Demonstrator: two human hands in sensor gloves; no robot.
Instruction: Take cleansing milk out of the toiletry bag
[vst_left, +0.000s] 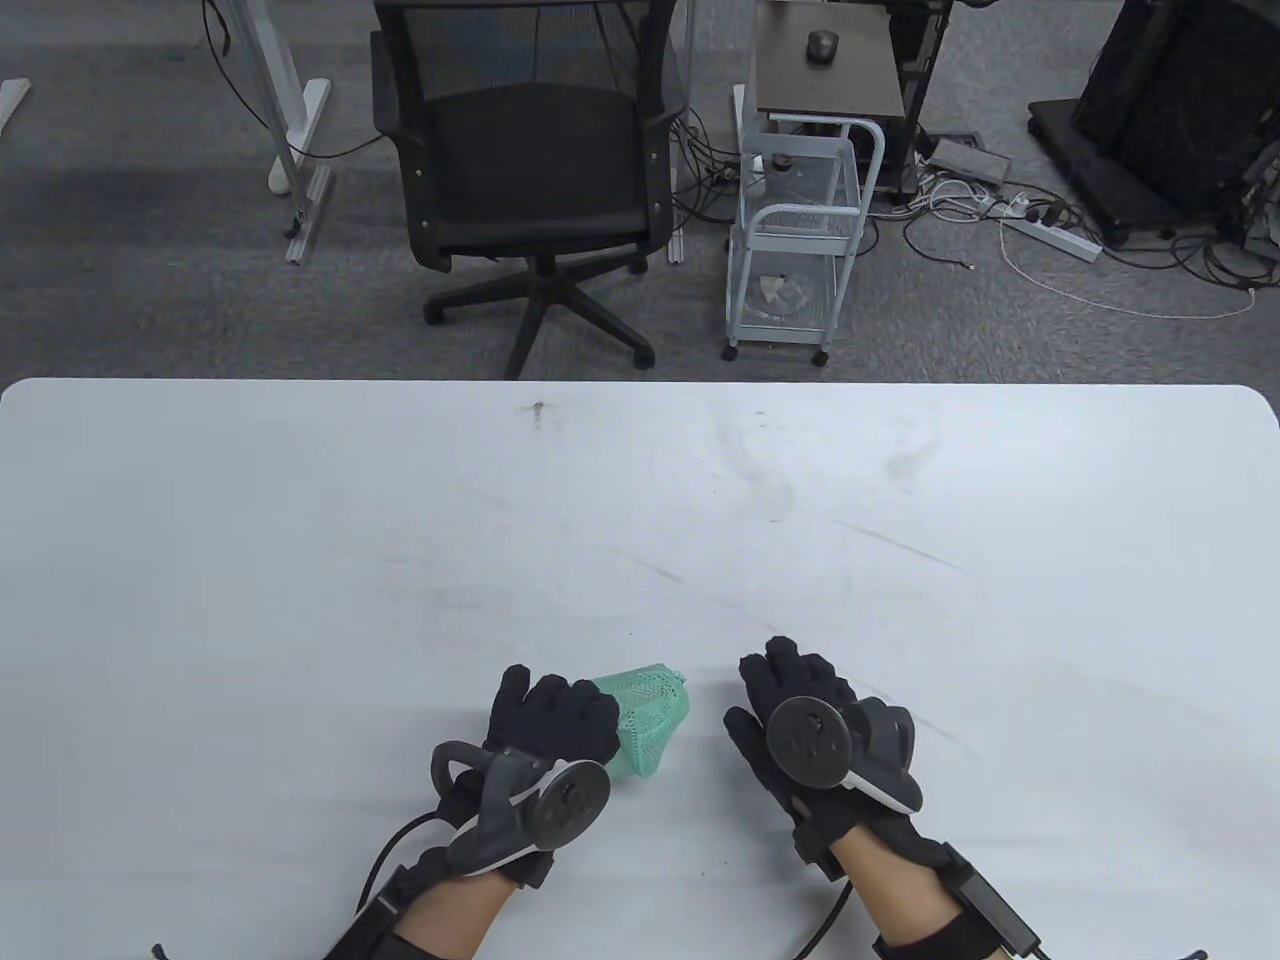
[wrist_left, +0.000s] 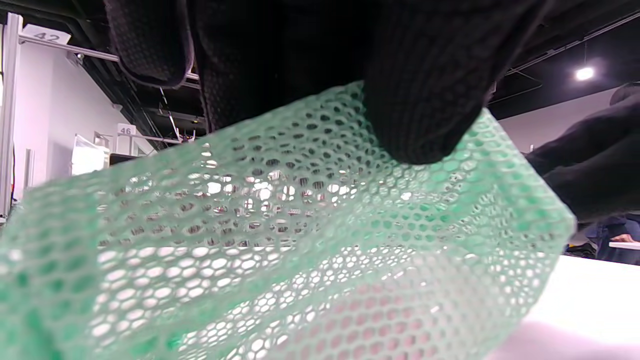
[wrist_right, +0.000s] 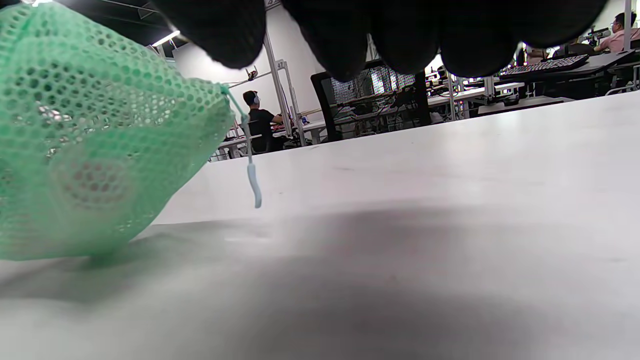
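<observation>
Now the left hand (vst_left: 550, 725) pinches the green mesh toiletry bag (vst_left: 648, 722) at the white desk's (vst_left: 640, 520) six o'clock edge; right hand (vst_left: 800, 715), grip spread, rests at the bag's three o'clock.

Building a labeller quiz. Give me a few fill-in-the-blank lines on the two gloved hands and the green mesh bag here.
1. The green mesh toiletry bag is held by the ____ hand.
2. The right hand is ____ the bag, not touching it.
3. A pale zipper pull hangs from the bag's ____ end.
4. The bag rests on the ____ table.

Missing words: left; beside; far; white
</observation>
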